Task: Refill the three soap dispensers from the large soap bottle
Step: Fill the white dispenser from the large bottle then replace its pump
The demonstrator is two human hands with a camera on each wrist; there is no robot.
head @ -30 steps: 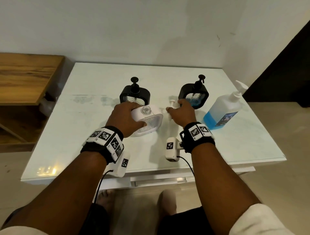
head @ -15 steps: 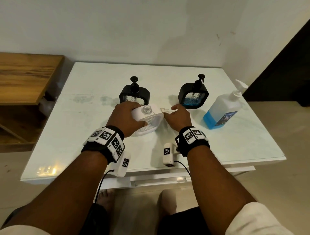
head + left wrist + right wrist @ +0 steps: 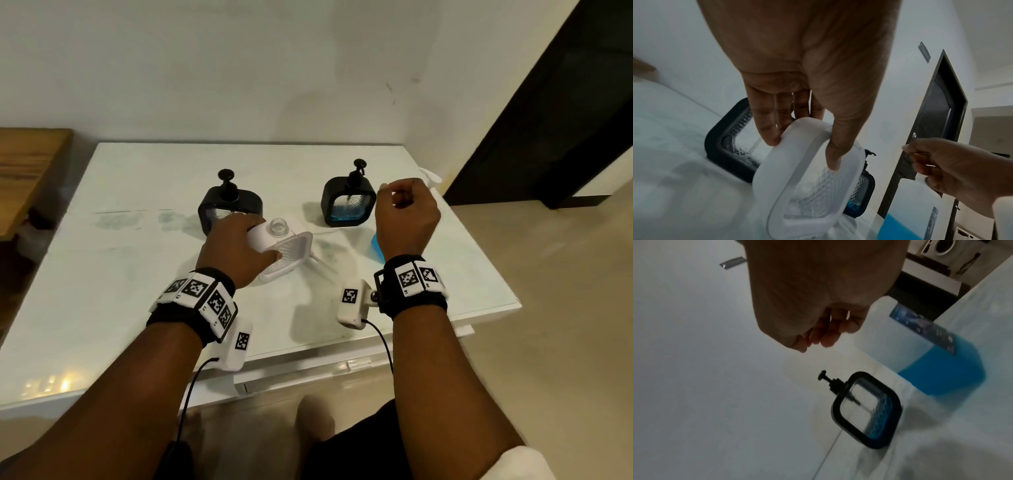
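My left hand (image 3: pixel 239 253) grips the white dispenser (image 3: pixel 291 250) on the table, thumb on its ribbed front, fingers behind it (image 3: pixel 818 170). Its neck (image 3: pixel 278 226) is uncapped, and the white pump (image 3: pixel 299 226) lies just behind and right of it. My right hand (image 3: pixel 406 212) hovers above the table with curled fingers and holds nothing (image 3: pixel 824 335). It hides most of the large soap bottle (image 3: pixel 376 246), which is part full of blue soap (image 3: pixel 941 366). Two black dispensers stand behind: the left one (image 3: pixel 230 209), and the right one (image 3: pixel 348 202) with a little blue soap.
The white table (image 3: pixel 137 274) ends close to the right of the large bottle. A wooden shelf (image 3: pixel 27 164) stands to the left, and a dark doorway (image 3: pixel 548 120) is at the right. Cables hang from both wrist cameras over the table's front edge.
My right hand has let go of the white pump beside the white dispenser, then risen and moved right, in front of the large bottle. My left hand keeps its grip.
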